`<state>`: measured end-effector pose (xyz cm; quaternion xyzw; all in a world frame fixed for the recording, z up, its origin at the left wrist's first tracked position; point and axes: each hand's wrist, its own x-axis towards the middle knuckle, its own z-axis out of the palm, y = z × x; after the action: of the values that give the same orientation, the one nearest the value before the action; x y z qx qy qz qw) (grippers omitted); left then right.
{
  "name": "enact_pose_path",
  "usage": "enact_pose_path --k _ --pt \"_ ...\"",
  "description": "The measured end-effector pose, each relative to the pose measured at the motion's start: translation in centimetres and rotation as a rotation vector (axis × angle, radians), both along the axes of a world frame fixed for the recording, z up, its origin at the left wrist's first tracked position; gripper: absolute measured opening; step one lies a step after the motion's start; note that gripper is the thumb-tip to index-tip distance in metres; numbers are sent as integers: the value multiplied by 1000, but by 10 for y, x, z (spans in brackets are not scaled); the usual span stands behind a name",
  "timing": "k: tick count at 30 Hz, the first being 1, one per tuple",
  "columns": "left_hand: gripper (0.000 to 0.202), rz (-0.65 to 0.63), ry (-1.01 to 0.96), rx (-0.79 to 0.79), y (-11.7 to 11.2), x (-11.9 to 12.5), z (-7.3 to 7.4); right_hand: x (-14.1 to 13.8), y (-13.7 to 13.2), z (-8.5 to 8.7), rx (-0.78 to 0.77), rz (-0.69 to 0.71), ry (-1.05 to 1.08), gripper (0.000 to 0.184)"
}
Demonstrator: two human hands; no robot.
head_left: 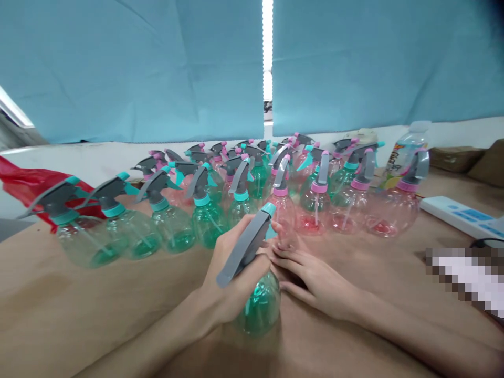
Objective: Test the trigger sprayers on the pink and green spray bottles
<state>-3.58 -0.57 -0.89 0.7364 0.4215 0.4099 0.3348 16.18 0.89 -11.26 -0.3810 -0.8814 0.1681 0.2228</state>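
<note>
My left hand [236,273] is wrapped round the neck of a green spray bottle [260,310], just below its grey trigger head with a turquoise nozzle. The bottle stands tilted slightly in front of me, and the fingers hide its collar. To its right, my right hand [311,278] rests low over the table with fingers stretched out, the tips close to the bottle. Whether they touch it I cannot tell. Behind the hands stand rows of spray bottles, among them a green one [210,223] with a turquoise collar and a pink one [313,210] with a pink collar.
A red plastic bag [27,184] lies at the left behind the bottles. At the right are a labelled drink bottle [405,152], a white power strip [464,215] and a blurred-out patch. Brown paper-like covering [118,310] spreads over the table; blue cloth [157,68] hangs behind.
</note>
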Motion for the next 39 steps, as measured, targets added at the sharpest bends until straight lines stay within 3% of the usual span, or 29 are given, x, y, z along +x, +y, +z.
enact_pose_path --k 7,16,21,25,30,39 --pt "4 64 72 69 3 -1 2 0 1 0 -19 12 11 54" --pt "8 3 31 36 3 -1 -1 2 1 3 -31 33 -26 59" --pt "25 -16 7 5 1 1 -1 3 1 1 -44 24 13 56" --pt "15 2 -10 13 1 2 -2 4 1 1 -58 19 21 53" --pt "24 -8 -6 13 1 1 -4 4 1 1 -70 18 25 55" --pt "18 -6 7 36 1 0 -5 5 2 2 -83 26 -20 56"
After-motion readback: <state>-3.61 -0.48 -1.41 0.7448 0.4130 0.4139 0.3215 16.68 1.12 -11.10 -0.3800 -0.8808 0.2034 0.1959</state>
